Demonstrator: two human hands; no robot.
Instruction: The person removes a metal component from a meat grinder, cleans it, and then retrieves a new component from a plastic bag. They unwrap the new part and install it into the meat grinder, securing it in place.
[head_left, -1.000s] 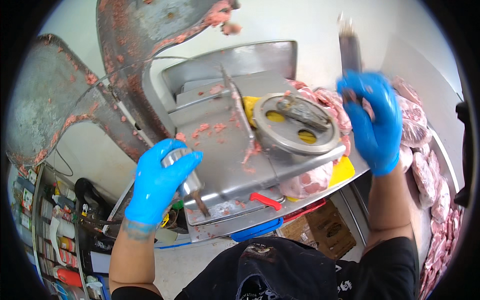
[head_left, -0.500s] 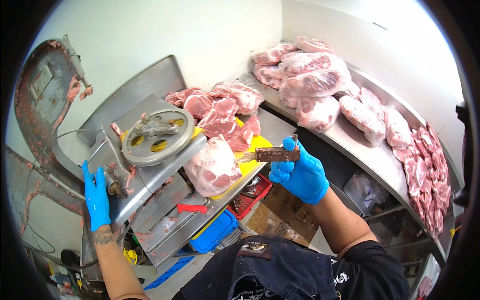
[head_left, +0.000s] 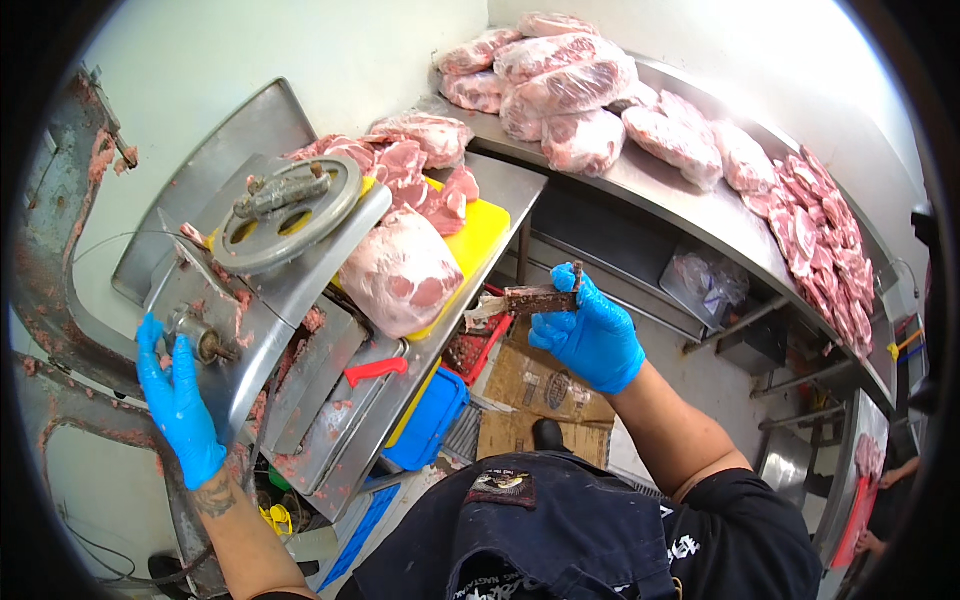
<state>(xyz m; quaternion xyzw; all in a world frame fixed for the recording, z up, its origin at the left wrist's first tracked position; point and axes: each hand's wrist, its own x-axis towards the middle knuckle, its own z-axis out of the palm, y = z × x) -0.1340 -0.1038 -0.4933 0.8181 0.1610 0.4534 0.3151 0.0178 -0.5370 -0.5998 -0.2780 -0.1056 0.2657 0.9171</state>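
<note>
My right hand (head_left: 598, 345), in a blue glove, grips a dark brown, grimy rectangular block (head_left: 540, 300) with a thin rod on top and a pale strip at its left end; its exact kind is unclear. My left hand (head_left: 185, 405), also gloved in blue, has its fingers stretched out beside a metal hub (head_left: 198, 336) on the steel saw frame; whether they touch it I cannot tell. A spoked metal wheel (head_left: 330, 222) lies on the machine's steel table, with a greasy metal part (head_left: 275, 190) on top. Meat scraps cling to the frame (head_left: 60, 250).
A large cut of meat (head_left: 400, 275) and sliced pieces rest around a yellow cutting board (head_left: 485, 225). A red handle (head_left: 376, 371) lies nearer. Wrapped meat (head_left: 585, 140) and slices (head_left: 815, 235) line the counter. Below are a blue container (head_left: 428, 420) and cardboard (head_left: 545, 390). Another person's hand (head_left: 897, 474) shows at far right.
The view has shifted, showing more floor and the other person at right. My right hand keeps hold of the block, now more tilted. My left hand stays near the hub, fingers more spread.
</note>
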